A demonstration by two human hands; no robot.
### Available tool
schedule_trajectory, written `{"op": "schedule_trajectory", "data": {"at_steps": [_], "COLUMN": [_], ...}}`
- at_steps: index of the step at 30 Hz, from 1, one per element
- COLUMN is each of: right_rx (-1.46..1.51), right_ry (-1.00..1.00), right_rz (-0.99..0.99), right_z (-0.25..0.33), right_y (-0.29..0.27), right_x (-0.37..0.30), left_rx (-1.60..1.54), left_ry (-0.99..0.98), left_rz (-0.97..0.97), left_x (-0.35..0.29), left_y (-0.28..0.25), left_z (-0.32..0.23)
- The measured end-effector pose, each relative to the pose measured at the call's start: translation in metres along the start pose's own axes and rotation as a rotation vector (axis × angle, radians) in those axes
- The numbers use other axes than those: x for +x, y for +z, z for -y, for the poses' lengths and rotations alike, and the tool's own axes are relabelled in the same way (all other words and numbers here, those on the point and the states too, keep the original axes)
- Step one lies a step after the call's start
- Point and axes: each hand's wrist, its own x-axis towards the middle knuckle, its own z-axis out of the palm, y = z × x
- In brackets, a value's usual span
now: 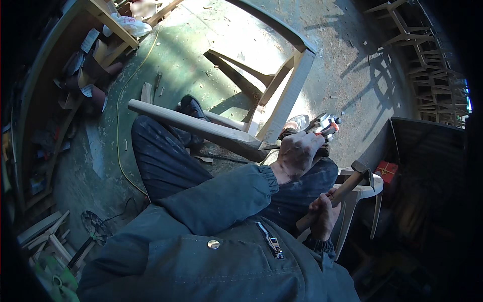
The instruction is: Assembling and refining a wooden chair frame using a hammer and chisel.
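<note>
A pale wooden chair frame point(289, 93) rests across my lap, one thick leg point(191, 123) reaching left over my knee. My left hand point(297, 153) is closed round a chisel-like tool, mostly hidden by the fingers. Its thin dark blade point(271, 147) meets the frame's near corner joint, and a dark end shows past the hand. Lower right, my right hand point(324, 215) grips the wooden handle of a claw hammer point(347, 187). The hammer's metal head is raised, apart from the frame and the chisel.
A white plastic stool point(354, 194) stands by my right knee, with a red box point(386, 171) beyond it. Silver-and-orange tools point(326, 125) lie near my right shoe. A yellow cord point(119, 110) crosses the floor at left, beside wooden shelving point(35, 100). Stacked chair frames point(427, 75) stand far right.
</note>
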Motion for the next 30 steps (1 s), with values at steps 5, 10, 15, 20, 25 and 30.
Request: {"op": "schedule_trajectory", "data": {"at_steps": [5, 10, 15, 20, 25, 30], "right_rx": [-0.085, -0.174, -0.206, 0.147, -1.025, -0.868], "right_ry": [-0.018, -0.045, -0.17, -0.56, -0.652, -0.293], "right_rz": [0.052, 0.097, 0.076, 0.068, 0.283, 0.183], "right_z": [0.005, 0.009, 0.041, 0.115, 0.037, 0.079], "right_y": [0.01, 0.018, 0.019, 0.026, 0.027, 0.016], "right_x": [0.015, 0.021, 0.031, 0.047, 0.058, 0.053], "left_rx": [0.025, -0.022, -0.047, -0.077, 0.005, 0.047], "left_ry": [-0.069, -0.137, -0.27, -0.326, -0.263, -0.286], "left_rz": [-0.014, -0.08, -0.106, -0.094, -0.079, 0.026], "left_x": [0.006, 0.01, 0.019, 0.022, 0.019, -0.001], "left_y": [-0.002, -0.006, -0.006, -0.011, -0.007, -0.003], "left_z": [-0.002, 0.002, 0.008, 0.013, 0.011, 0.022]}}
